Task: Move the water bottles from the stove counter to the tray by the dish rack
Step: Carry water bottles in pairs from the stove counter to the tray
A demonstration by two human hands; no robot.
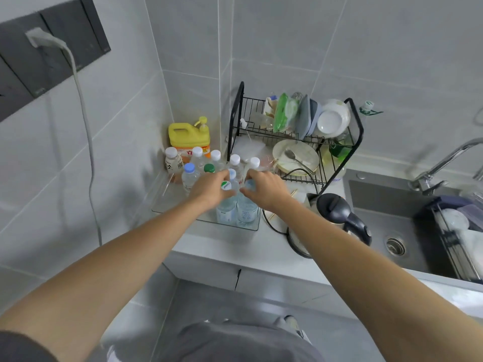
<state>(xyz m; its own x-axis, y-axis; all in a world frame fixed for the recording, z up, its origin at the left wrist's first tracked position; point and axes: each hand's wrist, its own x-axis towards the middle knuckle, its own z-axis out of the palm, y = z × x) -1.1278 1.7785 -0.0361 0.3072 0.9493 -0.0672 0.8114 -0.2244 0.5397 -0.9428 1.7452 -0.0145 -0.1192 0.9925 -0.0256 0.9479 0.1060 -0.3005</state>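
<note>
A clear tray (167,205) sits on the counter left of the black dish rack (358,131). Several capped water bottles (189,176) stand upright in its back half. My left hand (211,189) grips the top of a green-capped bottle (225,212) standing at the tray's front right. Right beside it, my right hand (264,188) grips the top of a blue-capped bottle (247,211). Both bottles are upright and touch each other; whether they rest on the tray floor I cannot tell.
A yellow detergent jug (188,137) stands in the corner behind the tray. An electric kettle (337,218) with its cord sits right of the tray. The sink (386,218) and tap (444,163) lie further right. Plates and bowls fill the rack.
</note>
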